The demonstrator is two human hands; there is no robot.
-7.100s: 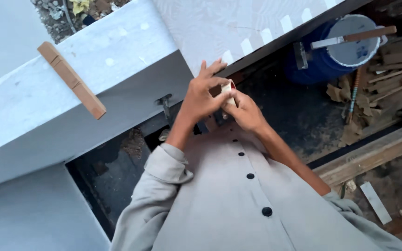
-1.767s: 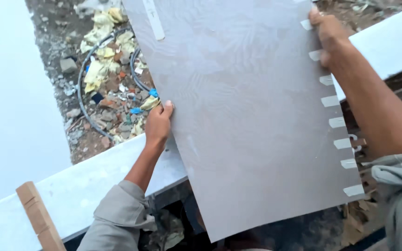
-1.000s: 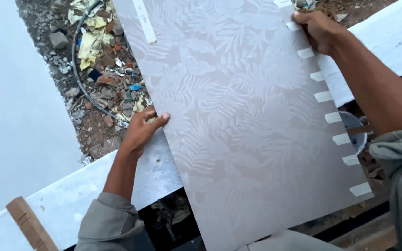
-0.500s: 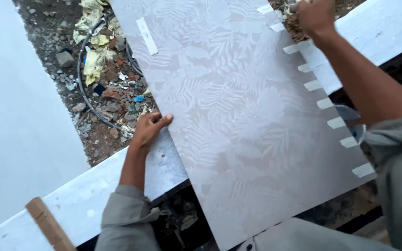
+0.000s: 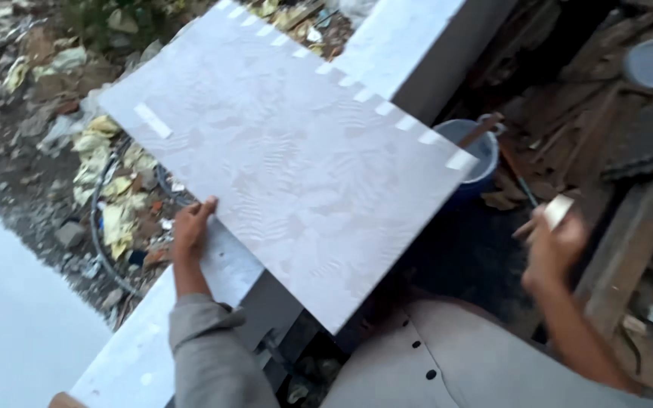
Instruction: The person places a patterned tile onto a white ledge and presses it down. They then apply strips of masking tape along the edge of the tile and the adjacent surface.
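A blue bucket point(image 5: 471, 162) stands past the tile's taped edge with a stick leaning in it; its contents cannot be made out. The left hand point(image 5: 192, 227) lies open, fingers flat on the near-left edge of the large grey leaf-patterned tile point(image 5: 289, 151), which rests tilted on a white ledge point(image 5: 224, 276), overhanging both sides. The right hand point(image 5: 557, 242), off the tile, pinches a small pale piece point(image 5: 558, 211)
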